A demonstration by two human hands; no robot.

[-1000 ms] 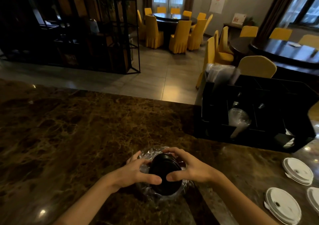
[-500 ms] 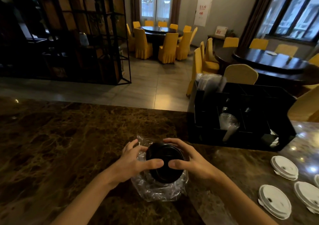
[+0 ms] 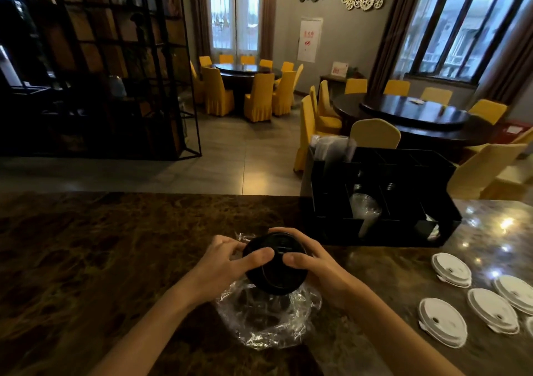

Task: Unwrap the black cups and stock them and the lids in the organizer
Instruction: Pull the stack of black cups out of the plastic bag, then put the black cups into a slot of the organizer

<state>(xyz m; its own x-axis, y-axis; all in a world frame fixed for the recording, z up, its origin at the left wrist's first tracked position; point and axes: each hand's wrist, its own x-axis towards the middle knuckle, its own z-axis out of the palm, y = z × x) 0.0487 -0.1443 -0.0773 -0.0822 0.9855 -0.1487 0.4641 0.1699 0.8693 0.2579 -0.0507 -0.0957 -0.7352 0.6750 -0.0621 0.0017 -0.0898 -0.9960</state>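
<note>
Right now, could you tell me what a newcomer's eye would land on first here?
Front and centre, both hands, left hand and right hand, grip a stack of black cups above its crumpled clear wrap. White lids lie to the right, before a black organizer.

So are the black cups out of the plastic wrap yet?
Partly out. Both hands, left hand and right hand, hold the black cups, whose top is bare, while the plastic wrap bunches around the lower end.

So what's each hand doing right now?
Left hand: closed on the black cups.
Right hand: closed on the black cups too.
</note>
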